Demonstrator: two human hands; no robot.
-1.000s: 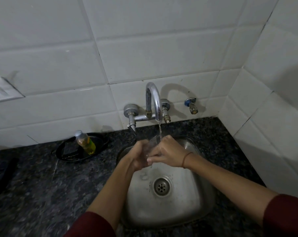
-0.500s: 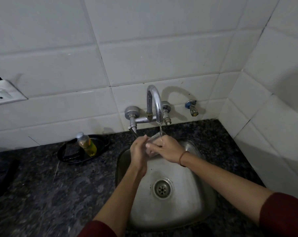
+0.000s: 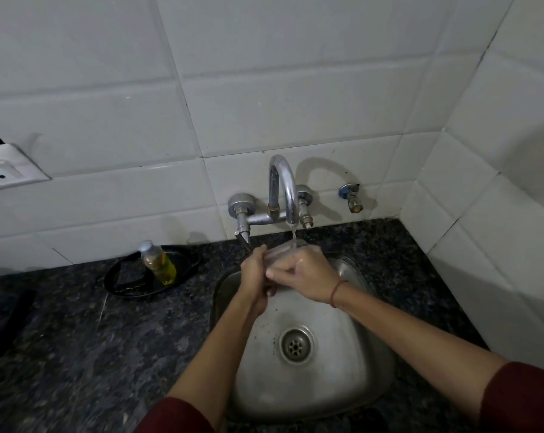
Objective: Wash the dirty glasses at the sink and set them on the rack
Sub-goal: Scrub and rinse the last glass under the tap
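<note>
Both hands, left hand (image 3: 255, 278) and right hand (image 3: 308, 276), clamp fingers round a glass (image 3: 281, 253) under the running tap (image 3: 284, 195); racking remains, no rack visible.

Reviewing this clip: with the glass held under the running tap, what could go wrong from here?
1. The clear glass is gripped by wet hands, left hand and right hand, over the steel sink; a slip could chip it.
2. It sits close under the tap spout and could knock the metal.
3. No rack is in view, so setting it down may mean a wet carry.
</note>
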